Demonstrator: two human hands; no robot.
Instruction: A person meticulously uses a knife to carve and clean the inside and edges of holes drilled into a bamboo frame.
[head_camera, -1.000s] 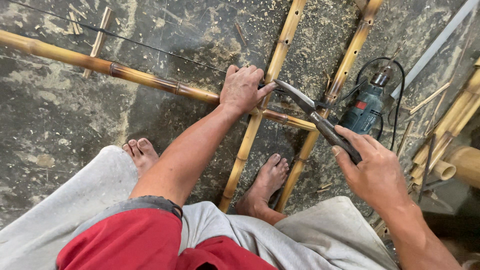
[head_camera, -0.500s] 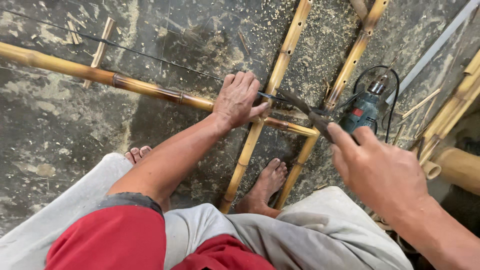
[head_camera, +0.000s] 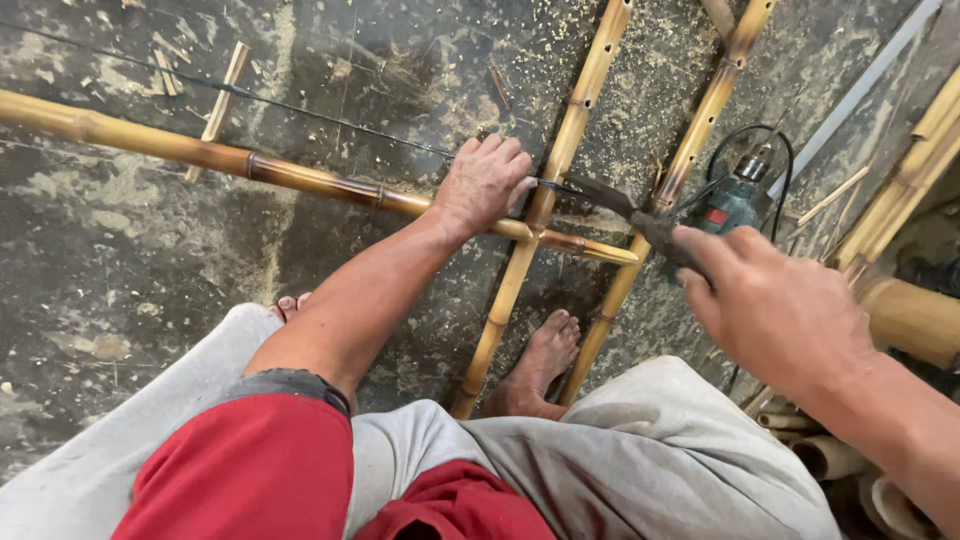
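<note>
left hand (head_camera: 485, 185) presses down, fingers curled over the long bamboo pole (head_camera: 300, 178) at the crossing; right hand (head_camera: 775, 305) wrapped tight around the dark knife (head_camera: 625, 208) handle.

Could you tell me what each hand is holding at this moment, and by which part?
The right hand grips a dark blade tool by its handle end. The left hand presses on the long bamboo pole near the crossing.

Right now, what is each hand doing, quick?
Left hand: closed, pressing down on the long bamboo pole where it crosses the bamboo upright.
Right hand: closed on the dark tool handle.
</note>
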